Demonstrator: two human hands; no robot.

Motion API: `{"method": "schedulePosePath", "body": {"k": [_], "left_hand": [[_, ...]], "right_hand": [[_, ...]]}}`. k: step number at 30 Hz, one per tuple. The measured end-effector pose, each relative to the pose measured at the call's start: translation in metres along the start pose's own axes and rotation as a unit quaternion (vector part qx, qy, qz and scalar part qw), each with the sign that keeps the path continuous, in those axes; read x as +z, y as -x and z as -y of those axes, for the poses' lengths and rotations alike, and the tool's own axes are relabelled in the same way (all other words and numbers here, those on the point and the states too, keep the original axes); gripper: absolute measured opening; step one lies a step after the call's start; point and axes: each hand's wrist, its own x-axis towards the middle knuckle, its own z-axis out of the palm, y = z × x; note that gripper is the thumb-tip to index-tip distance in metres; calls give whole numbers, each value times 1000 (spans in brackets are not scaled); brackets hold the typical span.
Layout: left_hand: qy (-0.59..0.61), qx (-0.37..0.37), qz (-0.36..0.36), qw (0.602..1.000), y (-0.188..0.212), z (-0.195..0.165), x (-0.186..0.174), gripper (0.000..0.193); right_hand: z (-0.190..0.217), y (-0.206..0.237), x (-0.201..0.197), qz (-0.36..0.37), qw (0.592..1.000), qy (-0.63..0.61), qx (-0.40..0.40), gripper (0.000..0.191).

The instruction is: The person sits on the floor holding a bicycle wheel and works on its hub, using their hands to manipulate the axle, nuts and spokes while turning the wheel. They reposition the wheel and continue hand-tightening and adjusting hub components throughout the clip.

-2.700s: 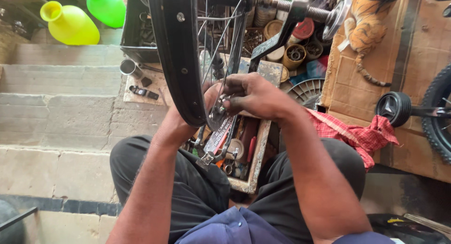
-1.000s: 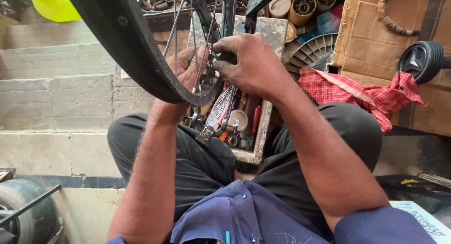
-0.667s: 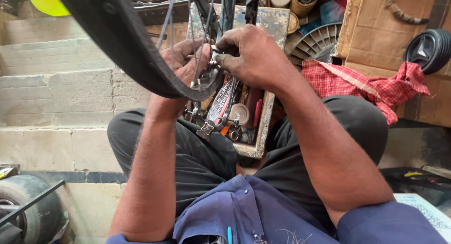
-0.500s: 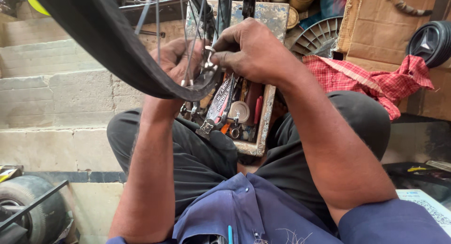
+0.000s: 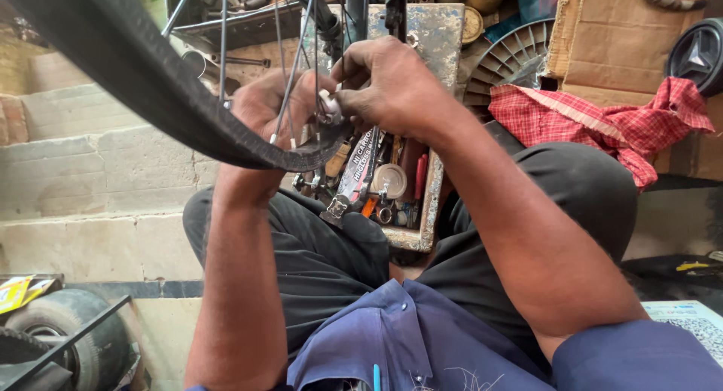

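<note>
Bicycle wheel point(image 5: 151, 97) | left hand point(image 5: 275, 109) grips rim from beneath | right hand point(image 5: 388, 86) pinches small pale part point(image 5: 329, 105) at spokes | toolbox point(image 5: 422, 203) below both

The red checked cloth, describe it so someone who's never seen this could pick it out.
Start at the brown cardboard box at upper right. Draped below it, beside the person's raised knee, lies the red checked cloth. It is the only soft, crumpled, patterned thing among hard metal and plastic parts.

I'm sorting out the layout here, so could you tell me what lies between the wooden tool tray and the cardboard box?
In the head view, a grey ribbed fan-like disc sits between the tool tray and the cardboard box, with a red checked cloth just below.
</note>
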Motion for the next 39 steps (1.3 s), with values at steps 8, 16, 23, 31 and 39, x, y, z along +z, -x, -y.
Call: {"method": "schedulePosePath", "body": {"k": [8, 16, 23, 31, 39], "left_hand": [[-211, 30, -55, 975, 0, -15, -2, 33], [-122, 38, -13, 992, -6, -6, -7, 35], [-185, -1, -60, 981, 1, -11, -8, 42], [-55, -32, -45, 997, 2, -4, -7, 46], [-64, 27, -99, 993, 1, 5, -6, 31]], "right_hand": [[-15, -1, -27, 121, 986, 35, -109, 48], [-15, -8, -6, 2, 999, 16, -34, 36], [-24, -8, -21, 66, 986, 79, -130, 53], [-16, -8, -6, -38, 996, 46, -61, 40], [-13, -1, -14, -61, 993, 20, -102, 23]]}}
